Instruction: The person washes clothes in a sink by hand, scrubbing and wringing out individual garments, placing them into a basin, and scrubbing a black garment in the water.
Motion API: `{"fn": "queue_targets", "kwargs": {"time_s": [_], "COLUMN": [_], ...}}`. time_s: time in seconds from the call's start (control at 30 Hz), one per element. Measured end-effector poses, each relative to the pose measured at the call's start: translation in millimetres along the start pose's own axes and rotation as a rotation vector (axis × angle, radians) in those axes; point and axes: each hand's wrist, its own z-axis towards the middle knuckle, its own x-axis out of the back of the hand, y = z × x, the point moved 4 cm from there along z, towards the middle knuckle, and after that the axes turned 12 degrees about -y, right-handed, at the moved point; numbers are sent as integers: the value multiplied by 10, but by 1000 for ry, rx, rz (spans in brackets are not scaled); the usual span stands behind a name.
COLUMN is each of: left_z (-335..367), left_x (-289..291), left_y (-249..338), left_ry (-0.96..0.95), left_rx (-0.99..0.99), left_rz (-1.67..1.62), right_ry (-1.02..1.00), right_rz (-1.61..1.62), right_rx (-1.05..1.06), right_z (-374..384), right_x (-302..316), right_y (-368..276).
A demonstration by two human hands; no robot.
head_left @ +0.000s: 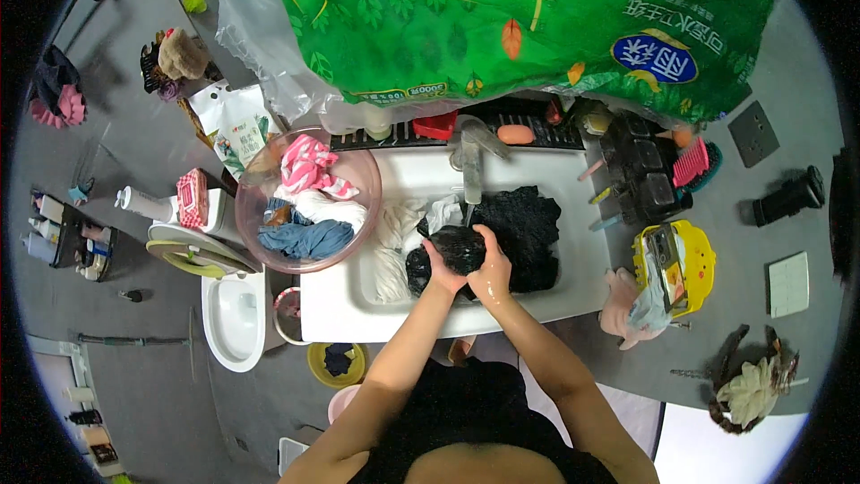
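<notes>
Both my hands grip a wet, bunched black cloth (457, 249) below the tap (472, 166), over the white sink (573, 179). My left hand (442, 274) is closed round its left side, my right hand (491, 269) round its right side. Water shines on my right wrist. More dark wet clothing (520, 237) lies in the right of the basin, and white clothing (392, 255) lies along its left. What kind of garment I hold cannot be made out.
A clear pinkish basin (374, 211) with pink-striped, white and blue clothes stands left of the sink, near a toilet (235, 323). A large green package (502, 27) sits beyond the tap. A yellow basket (703, 269) hangs on the right, beside black holders (640, 166).
</notes>
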Motion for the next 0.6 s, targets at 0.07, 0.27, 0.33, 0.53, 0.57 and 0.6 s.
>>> {"fn": "queue_targets", "kwargs": {"time_s": [0.07,0.27,0.33,0.53,0.57,0.6], "left_z": [104,127,198,344,348,332], "left_x": [87,-189,-81,309,333,353], "left_y": [-33,-150,-15,256,271,294], "left_ry": [73,-81,-16,308,398,487], "left_rx": [12,116,62,40,-44,-132], "left_rz": [-49,-58,48,402,417,431], "right_ry": [-39,-28,-85,-231,-302,-356], "right_rz": [275,1762,1952,884,468,51], "right_rx": [-133,-771,-874,-720,-348,26], "right_z": [-110,-524,-565,-453,-348,-294], "right_x": [-133,-507,-555,-99,-49,-69], "right_y": [343,761,920,1194,1096,949]}}
